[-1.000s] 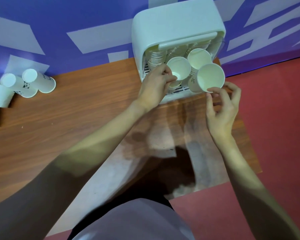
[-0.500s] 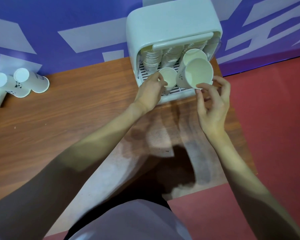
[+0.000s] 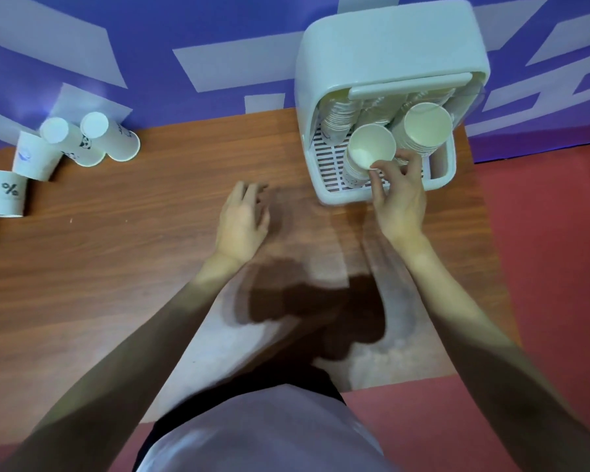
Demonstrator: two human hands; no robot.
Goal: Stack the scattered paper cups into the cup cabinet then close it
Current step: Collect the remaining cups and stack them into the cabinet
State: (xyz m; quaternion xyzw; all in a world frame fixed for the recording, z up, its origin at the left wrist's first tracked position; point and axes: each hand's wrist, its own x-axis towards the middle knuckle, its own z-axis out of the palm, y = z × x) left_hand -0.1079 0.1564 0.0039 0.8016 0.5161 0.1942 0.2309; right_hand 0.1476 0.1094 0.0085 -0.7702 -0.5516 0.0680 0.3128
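The white cup cabinet (image 3: pixel 385 52) stands open at the table's far right, with its lid raised. Inside lean stacks of paper cups: a front stack (image 3: pixel 368 153) and a taller stack (image 3: pixel 423 131) to its right, with more rows behind. My right hand (image 3: pixel 397 195) pinches the rim of the front stack's top cup with thumb and fingers. My left hand (image 3: pixel 244 216) hovers over the table left of the cabinet, fingers apart and empty. Several scattered cups lie at the far left: two on their sides (image 3: pixel 113 137), one upright (image 3: pixel 34 160) and one marked % (image 3: pixel 4 192).
The wooden table (image 3: pixel 116 267) ends at a red floor (image 3: pixel 552 267) on the right. A purple and white wall (image 3: pixel 150 46) runs behind the table. The cabinet's slatted tray (image 3: pixel 331 161) shows at its front.
My left hand has let go of the front stack and drawn back left over the table. My right hand has placed its cup and moved onto the front stack's rim. The view shifted left.
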